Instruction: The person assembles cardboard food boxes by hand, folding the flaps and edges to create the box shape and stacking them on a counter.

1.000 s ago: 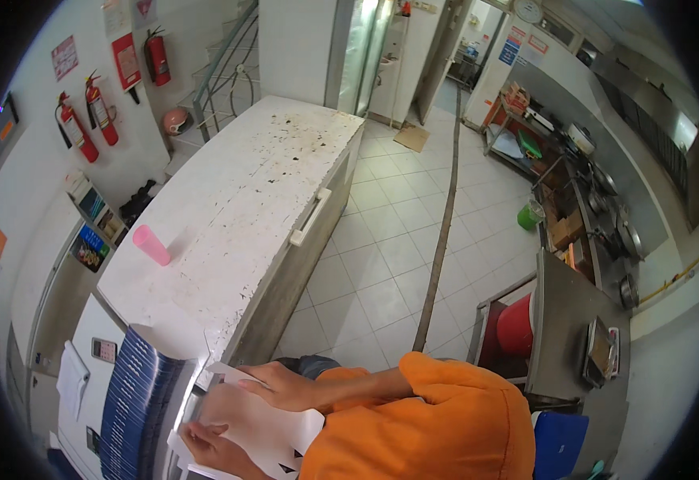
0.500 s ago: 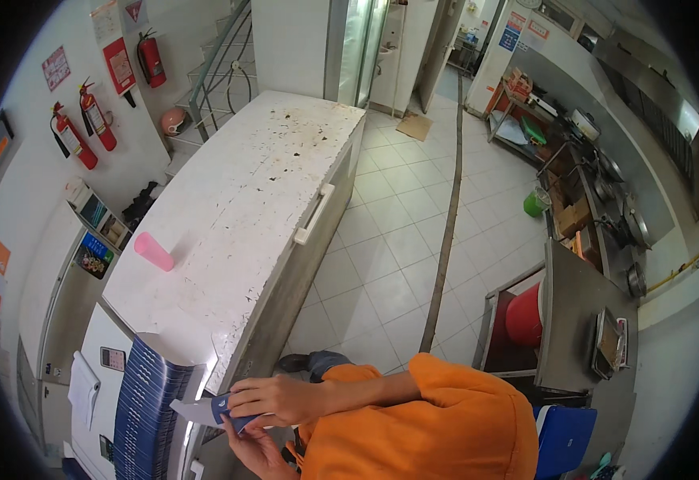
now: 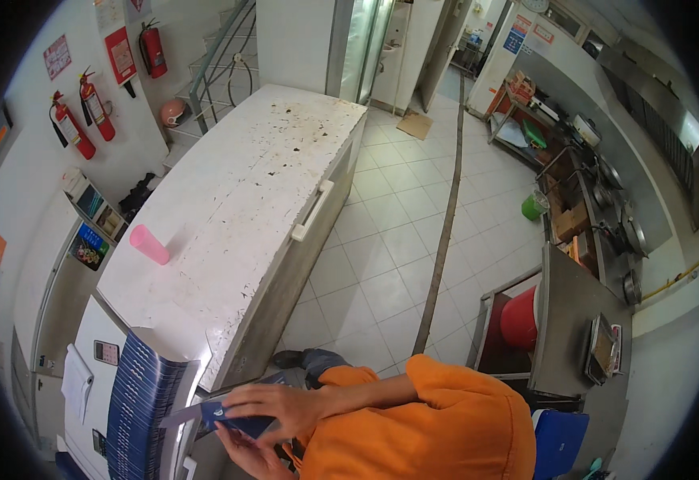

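The long white chest freezer (image 3: 237,200) has a worn, stained lid, and one pink cup (image 3: 149,245) lies on its side there.

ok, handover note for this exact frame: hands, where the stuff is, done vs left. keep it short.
Right hand: lies on top of a flat blue and white carton piece, gripping it.
Left hand: under the same piece, supporting it from below.
Things: stack of blue flat cartons stands on edge to the left, on the white unit. Pink cup lies on its side on the chest freezer lid, away from both hands.
Done: one piece is out of the stack and in hand.
Left: the piece looks flat, not shaped; the stack looks nearly full.
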Action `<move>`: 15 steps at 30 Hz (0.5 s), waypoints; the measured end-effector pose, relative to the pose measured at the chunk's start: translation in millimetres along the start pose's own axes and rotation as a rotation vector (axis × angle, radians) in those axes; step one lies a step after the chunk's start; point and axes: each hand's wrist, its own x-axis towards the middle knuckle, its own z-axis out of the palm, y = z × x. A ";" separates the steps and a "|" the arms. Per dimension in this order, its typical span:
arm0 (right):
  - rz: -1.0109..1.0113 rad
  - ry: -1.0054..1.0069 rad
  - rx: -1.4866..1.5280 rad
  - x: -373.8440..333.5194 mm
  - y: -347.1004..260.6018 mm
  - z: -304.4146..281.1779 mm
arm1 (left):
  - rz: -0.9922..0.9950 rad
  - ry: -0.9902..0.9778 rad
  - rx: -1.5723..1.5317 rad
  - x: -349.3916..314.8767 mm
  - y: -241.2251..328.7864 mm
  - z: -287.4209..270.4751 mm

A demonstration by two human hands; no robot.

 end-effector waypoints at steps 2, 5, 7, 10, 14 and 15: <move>-0.049 0.046 -0.030 -11.2 19.6 15.8 | -0.333 0.105 -0.149 9.5 5.8 -13.5; 0.589 0.387 0.509 -9.1 17.4 21.8 | -0.241 0.043 -0.124 -1.0 10.4 29.2; 0.544 0.432 0.514 -3.5 10.6 22.4 | -0.224 0.006 -0.162 5.0 -9.4 10.7; 0.353 0.507 0.575 7.8 3.2 11.6 | -0.233 0.038 -0.252 11.1 -1.8 2.8; 0.008 0.077 0.064 3.9 17.0 6.9 | -0.288 0.175 -0.210 -4.4 23.6 33.8; -0.028 0.065 -0.010 2.9 19.4 8.6 | -0.297 0.165 -0.232 -3.6 19.5 27.6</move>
